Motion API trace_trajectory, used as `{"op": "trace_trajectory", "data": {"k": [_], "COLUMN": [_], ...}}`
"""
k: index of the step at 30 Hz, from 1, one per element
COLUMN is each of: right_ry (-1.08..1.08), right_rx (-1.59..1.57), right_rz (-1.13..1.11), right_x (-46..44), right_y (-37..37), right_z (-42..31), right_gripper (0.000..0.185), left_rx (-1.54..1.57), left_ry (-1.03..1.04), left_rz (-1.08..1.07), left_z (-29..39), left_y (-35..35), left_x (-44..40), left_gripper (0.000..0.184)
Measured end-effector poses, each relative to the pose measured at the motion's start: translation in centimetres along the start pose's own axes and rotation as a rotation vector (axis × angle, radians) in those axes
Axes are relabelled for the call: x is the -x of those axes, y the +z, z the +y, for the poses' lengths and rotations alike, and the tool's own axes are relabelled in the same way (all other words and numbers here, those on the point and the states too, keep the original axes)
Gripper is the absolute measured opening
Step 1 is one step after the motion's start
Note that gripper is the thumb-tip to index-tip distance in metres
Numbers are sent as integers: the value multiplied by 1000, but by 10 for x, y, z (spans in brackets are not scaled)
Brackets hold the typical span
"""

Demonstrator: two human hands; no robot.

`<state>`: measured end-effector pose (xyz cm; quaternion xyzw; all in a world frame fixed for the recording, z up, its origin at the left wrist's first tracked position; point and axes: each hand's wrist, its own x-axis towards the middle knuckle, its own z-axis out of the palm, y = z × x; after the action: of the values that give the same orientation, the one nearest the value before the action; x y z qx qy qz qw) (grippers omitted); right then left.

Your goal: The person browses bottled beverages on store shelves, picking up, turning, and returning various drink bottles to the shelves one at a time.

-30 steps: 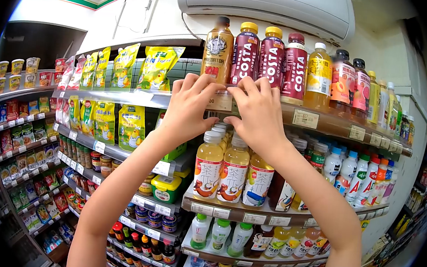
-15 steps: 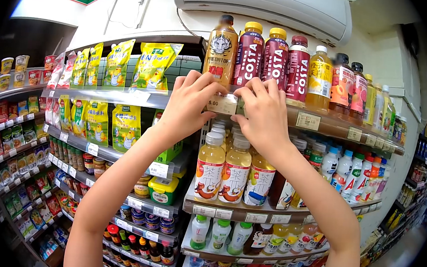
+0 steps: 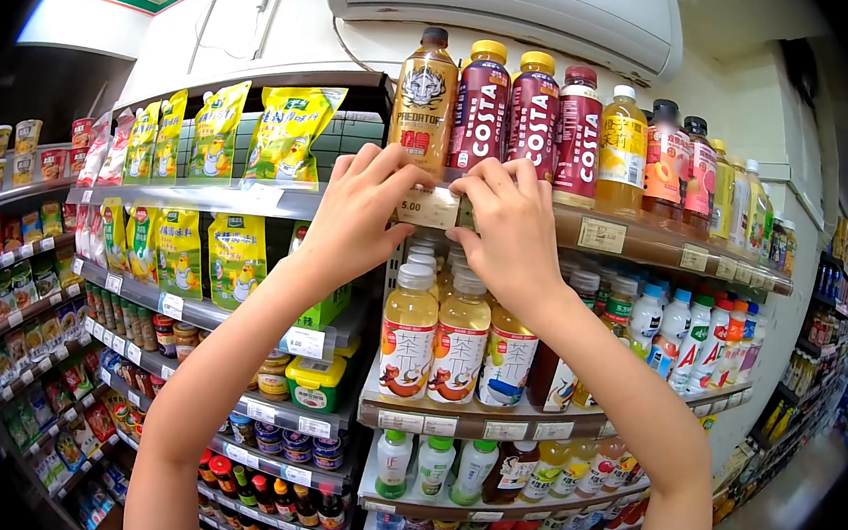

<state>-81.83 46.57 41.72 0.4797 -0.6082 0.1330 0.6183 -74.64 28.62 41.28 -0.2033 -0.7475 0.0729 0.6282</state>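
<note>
Price label (image 3: 432, 208) partly covered by fingers (image 3: 491, 189), forearms (image 3: 225, 389) cut off below, far-right shelves (image 3: 824, 341) blurred

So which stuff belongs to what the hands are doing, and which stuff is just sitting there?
Seem part of the job:
- left hand and right hand, on either side of the label
- price label reading 5.00
- brown shelf edge

Just there:
- gold PREDATOR bottle
- COSTA bottles
- yellow pouches
- air conditioner

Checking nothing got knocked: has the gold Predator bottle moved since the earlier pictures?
No, no visible shift either way: against the top drinks shelf, the Predator bottle still stands at the left end, beside the leftmost Costa bottle.
</note>
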Motion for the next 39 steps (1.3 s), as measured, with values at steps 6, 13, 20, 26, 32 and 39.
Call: {"op": "trace_trajectory", "data": {"k": [6, 13, 20, 26, 32, 39], "right_ry": [24, 61, 45, 33, 43, 46], "right_rx": [33, 66, 77, 67, 60, 61], "right_rz": [11, -25, -50, -43, -33, -53], "right_x": [7, 23, 26, 29, 28, 35], "right_y": [-19, -34, -35, -33, -34, -40], "right_z": [14, 38, 37, 37, 38, 44], "right_gripper": [49, 51, 48, 44, 46, 48], "left_rx": [-47, -125, -55, -33, -25, -40], "left_ry": [-20, -30, 61, 59, 56, 41], "left_rz": [47, 25, 25, 11, 52, 31], "left_z": [0, 6, 31, 34, 36, 37], "left_y": [3, 1, 17, 26, 28, 28], "left_x": [2, -1, -16, -18, -21, -20], "left_gripper": [48, 50, 63, 55, 53, 58]}}
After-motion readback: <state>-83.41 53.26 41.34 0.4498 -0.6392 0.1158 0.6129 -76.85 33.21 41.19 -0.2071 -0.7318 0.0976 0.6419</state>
